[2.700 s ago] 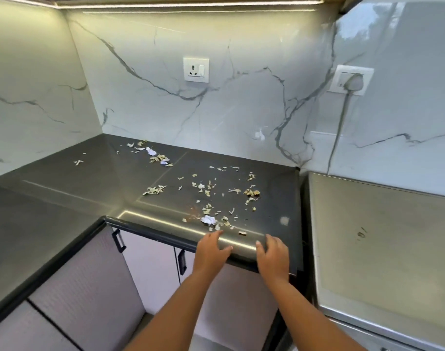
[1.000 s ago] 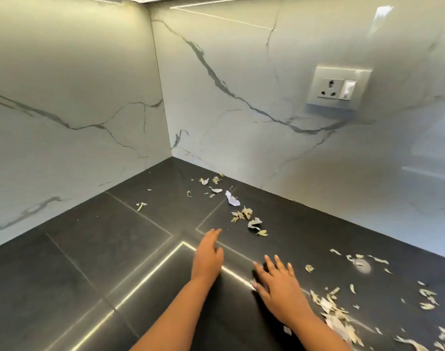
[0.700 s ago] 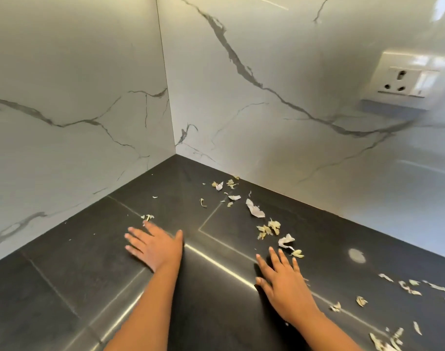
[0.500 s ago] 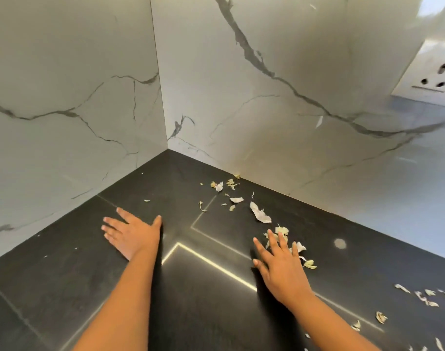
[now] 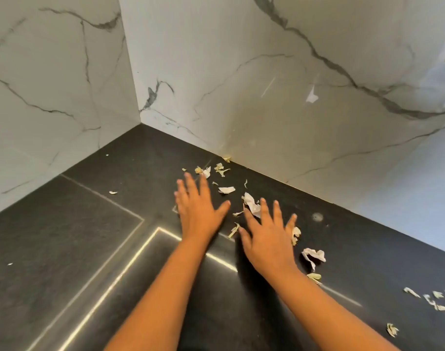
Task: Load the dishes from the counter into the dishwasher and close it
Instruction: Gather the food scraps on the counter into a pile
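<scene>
No dishes and no dishwasher are in view. My left hand [image 5: 197, 206] lies flat, palm down, fingers spread, on the dark counter [image 5: 77, 236] near the corner. My right hand [image 5: 265, 234] lies flat beside it, a little nearer to me, fingers spread, holding nothing. Pale peel scraps [image 5: 251, 205] lie scattered between and around my fingertips; one white scrap [image 5: 226, 190] lies just past the left thumb.
White marble wall panels [image 5: 241, 84] meet in a corner behind the counter. More scraps [image 5: 313, 255] lie right of my right hand, and several small ones [image 5: 434, 300] at the far right. A light strip's reflection [image 5: 130, 264] crosses the counter.
My left hand has swept right from the counter's left part to the scraps, ending close beside my right hand. The right hand has moved slightly forward. The view has tilted down and closer.
</scene>
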